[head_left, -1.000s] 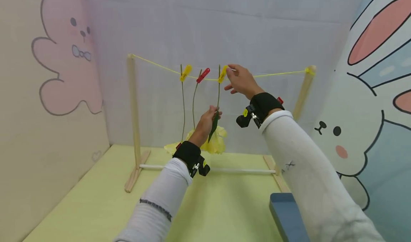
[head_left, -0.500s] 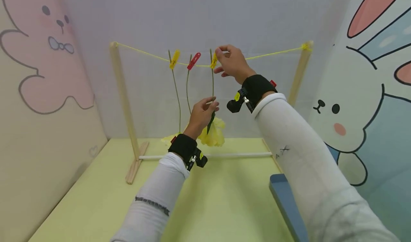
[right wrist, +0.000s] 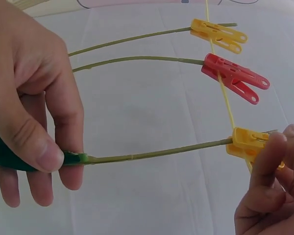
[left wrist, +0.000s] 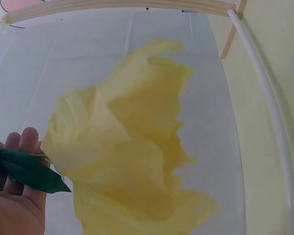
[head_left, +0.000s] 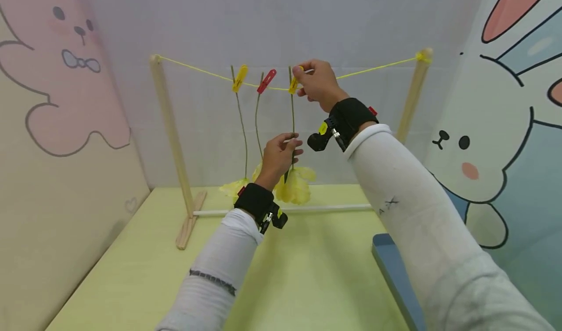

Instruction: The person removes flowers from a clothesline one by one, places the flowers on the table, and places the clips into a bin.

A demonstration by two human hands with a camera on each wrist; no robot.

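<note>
Cartoon rabbit panels (head_left: pixel 478 140) wall in a pale green table (head_left: pixel 307 282), where a wooden rack (head_left: pixel 164 126) carries a yellow string (head_left: pixel 206 72) strung between its posts. At the string, the right hand (head_left: pixel 318 84) has its thumb and fingertips closed on the nearest yellow clothespin (right wrist: pixel 247 144), which sits on the line and holds the top of a green stem (right wrist: pixel 161 152); whether the peg's jaws are squeezed apart or fully bitten down cannot be told. Lower down, the left hand (head_left: pixel 276 155) pinches the same stem between thumb and forefinger, right where a dark green leaf (left wrist: pixel 29 171) joins it, with the yellow flower head (left wrist: pixel 132 156) hanging upside down just below the hand and above the table. To do this well, the left hand should probably keep the stem plumb and unloaded so the right can work the peg squarely over both string and stem, without tugging the line sideways. Just to the left on the string hang a red clothespin (head_left: pixel 266 81) and another yellow clothespin (head_left: pixel 239 78), each with its own stem. A blue tray edge (head_left: pixel 391 272) shows at lower right.
</note>
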